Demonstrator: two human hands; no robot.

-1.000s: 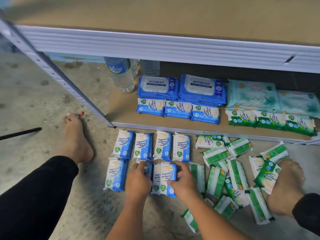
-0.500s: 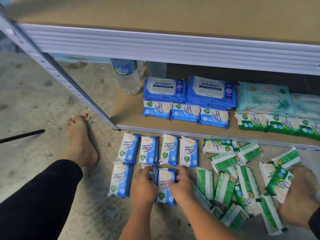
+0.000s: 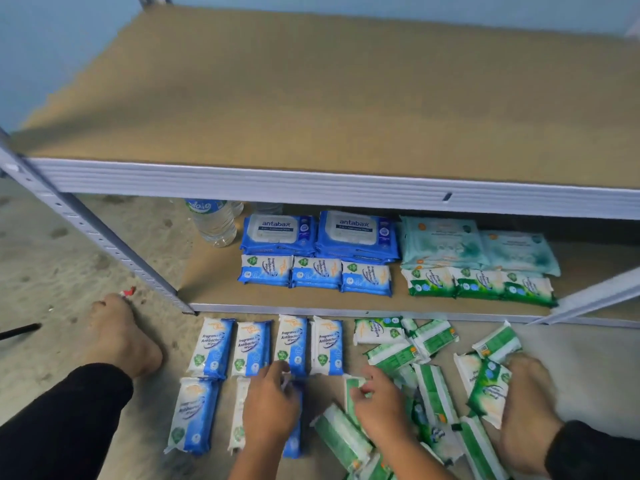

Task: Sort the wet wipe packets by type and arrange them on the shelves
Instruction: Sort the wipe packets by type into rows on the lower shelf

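- Half a second before, both hands had pressed one blue packet between them; the right hand [image 3: 379,405] had since moved off rightward to the green packets [image 3: 434,393], and the view had tilted up to show the bare upper shelf [image 3: 346,109].
- The left hand [image 3: 270,407] lay on a blue packet [image 3: 292,445] in the second floor row, fingers [image 3: 277,370] curled down over its top edge.
- The right hand's fingers were pinched narrowly on the corner of a green packet [image 3: 353,384] at the left edge of the loose green heap.
- Four blue packets [image 3: 270,346] reading "Fragrance Free Antibacterial Wipes" stood side by side on the floor [image 3: 69,258], just before the lower shelf's front edge; another [image 3: 194,415] lay below the leftmost.
- On the lower shelf [image 3: 207,278], two blue "antabax" packs [image 3: 318,233] sat at the back, three small blue packets [image 3: 315,273] in front of them.
- To their right lay pale teal packs [image 3: 478,245], writing unreadable, with three green packets [image 3: 479,284] in front.
- A water bottle [image 3: 213,220] stood near the shelf's left edge.
- A bare foot [image 3: 530,403] rested on the green heap's right side.
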